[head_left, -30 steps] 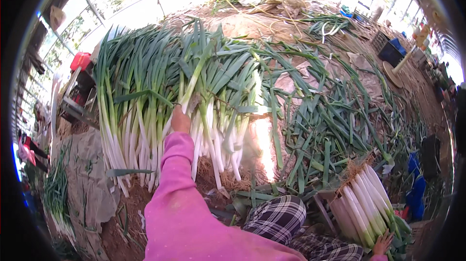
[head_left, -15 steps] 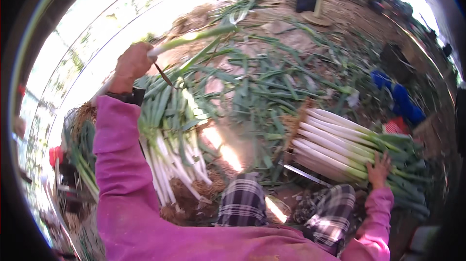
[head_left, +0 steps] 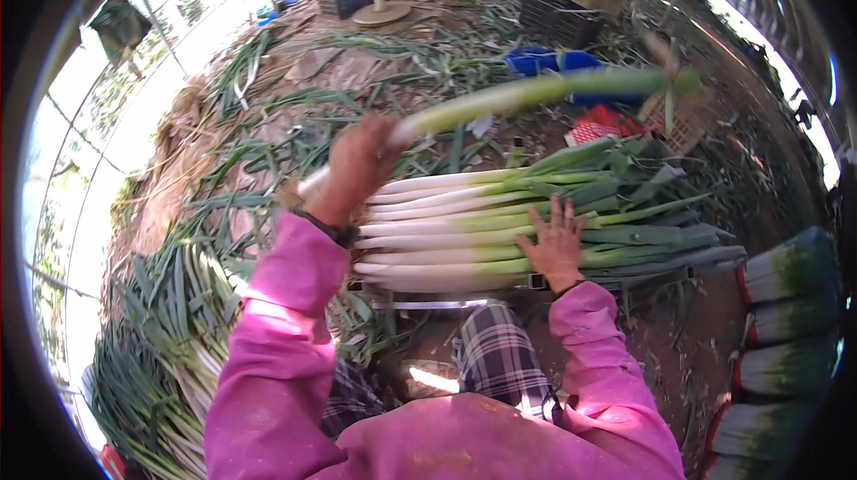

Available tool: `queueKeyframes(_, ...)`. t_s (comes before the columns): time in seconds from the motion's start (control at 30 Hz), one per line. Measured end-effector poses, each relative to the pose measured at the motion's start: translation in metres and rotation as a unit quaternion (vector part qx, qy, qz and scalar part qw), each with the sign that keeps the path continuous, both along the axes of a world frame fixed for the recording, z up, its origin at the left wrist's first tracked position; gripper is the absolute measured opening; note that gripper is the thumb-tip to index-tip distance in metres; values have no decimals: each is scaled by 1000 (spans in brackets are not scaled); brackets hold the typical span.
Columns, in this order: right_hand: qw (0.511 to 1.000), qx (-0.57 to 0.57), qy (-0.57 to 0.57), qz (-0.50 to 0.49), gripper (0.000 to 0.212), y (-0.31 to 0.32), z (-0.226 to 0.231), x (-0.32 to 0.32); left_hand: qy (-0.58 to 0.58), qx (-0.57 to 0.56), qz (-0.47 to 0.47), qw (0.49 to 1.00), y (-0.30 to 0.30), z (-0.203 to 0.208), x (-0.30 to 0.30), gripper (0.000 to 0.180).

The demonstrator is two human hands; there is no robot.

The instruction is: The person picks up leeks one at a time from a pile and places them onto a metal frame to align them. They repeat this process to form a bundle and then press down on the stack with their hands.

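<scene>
My left hand (head_left: 359,168) is closed around the white stem of a single leek (head_left: 509,98), held raised above the far side of a stack. The leek's green end points to the right and is a little blurred. Below it, a neat stack of leeks (head_left: 428,257) lies side by side on a low metal rack (head_left: 428,305) before my knees, white ends left and green leaves right. My right hand (head_left: 555,246) rests flat on the stack, fingers spread, where white turns to green.
Loose leeks (head_left: 170,364) lie heaped at the left. Tied leek bundles (head_left: 775,319) line the right side. Beyond the stack are a red thing (head_left: 609,121), blue cloth or bags (head_left: 536,61) and a black crate (head_left: 561,20). Leaf scraps (head_left: 295,101) litter the ground.
My view has turned to the right. My left hand has carried the leek from the left over to the stack. My right hand still lies on the stack.
</scene>
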State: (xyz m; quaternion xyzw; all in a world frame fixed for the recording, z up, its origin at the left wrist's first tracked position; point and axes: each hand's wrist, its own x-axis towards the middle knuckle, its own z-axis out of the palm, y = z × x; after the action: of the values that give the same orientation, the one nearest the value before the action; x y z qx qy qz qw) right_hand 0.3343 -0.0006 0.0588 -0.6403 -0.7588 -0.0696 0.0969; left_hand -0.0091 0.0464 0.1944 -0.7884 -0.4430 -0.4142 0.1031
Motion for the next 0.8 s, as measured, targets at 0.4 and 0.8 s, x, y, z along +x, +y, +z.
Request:
queueKeyframes(0.4,983,8,148,105,31,8,45,37,-1,-276,-49,960,-18,-166,22,35)
queueKeyframes(0.8,904,-58,-208,-370,29,-29,170,398,37,-220,-14,975,-14,-159,29,31)
